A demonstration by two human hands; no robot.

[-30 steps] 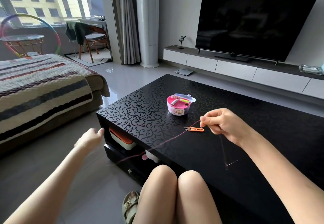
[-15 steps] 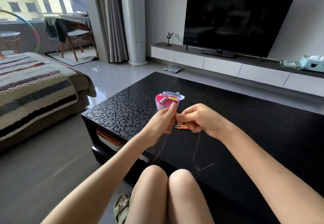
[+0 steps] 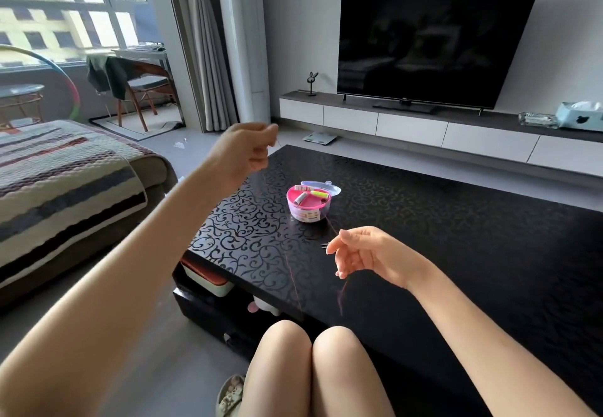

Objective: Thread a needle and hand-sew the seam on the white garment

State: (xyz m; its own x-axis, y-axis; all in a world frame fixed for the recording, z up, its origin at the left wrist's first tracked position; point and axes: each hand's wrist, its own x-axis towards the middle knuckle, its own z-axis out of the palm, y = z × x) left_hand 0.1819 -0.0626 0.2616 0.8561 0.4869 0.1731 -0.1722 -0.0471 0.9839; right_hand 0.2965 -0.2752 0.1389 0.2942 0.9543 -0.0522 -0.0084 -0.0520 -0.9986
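Note:
My left hand [image 3: 248,149] is raised above the black table's [image 3: 456,237] far left corner, fingers curled, pinching a thin red thread [image 3: 293,279]. The thread runs down past the table's front edge. My right hand [image 3: 362,253] hovers low over the table with loosely curled fingers; thread passes through its fingertips and a short end hangs below it. A round pink sewing kit [image 3: 308,211] with spools stands open just behind that hand. Only the tip of the small scissors [image 3: 323,245] shows beside my right thumb. I cannot make out a needle, and no white garment is in view.
A sofa with a striped blanket [image 3: 65,181] is at the left. A storage box [image 3: 205,281] sits on the shelf under the table. My knees [image 3: 310,367] are against the table's front edge. A TV [image 3: 424,44] stands on a low cabinet at the back.
My hands met over the scissors half a second ago. Since then my left hand has swung up and to the left, drawing the thread out, while my right hand stayed low over the table.

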